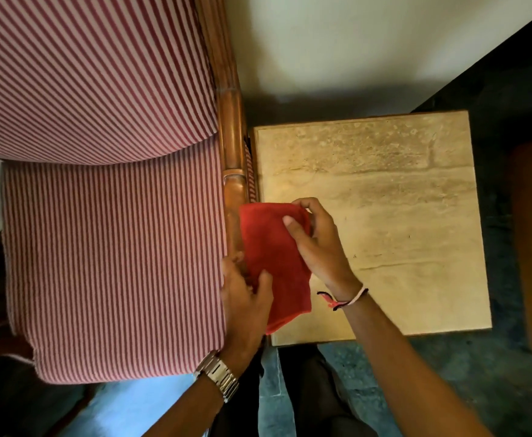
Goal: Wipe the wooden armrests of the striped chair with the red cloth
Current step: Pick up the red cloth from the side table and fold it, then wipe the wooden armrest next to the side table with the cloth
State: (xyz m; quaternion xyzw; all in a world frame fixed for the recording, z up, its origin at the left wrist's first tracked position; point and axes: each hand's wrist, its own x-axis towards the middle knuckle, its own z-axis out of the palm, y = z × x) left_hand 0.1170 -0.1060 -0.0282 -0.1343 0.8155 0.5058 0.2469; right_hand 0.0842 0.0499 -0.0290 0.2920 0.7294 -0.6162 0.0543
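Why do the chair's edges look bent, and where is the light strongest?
Head view: the wide lens bows the pink-striped chair cushion and polished wooden armrest; light falls brightest on the pale square side table and wall, the floor corners stay dark, and the red cloth looks sharp.

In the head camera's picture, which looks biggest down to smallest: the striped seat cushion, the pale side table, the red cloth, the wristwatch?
1. Striped seat cushion
2. Pale side table, close behind it
3. Red cloth
4. Wristwatch
This is apparent size only.
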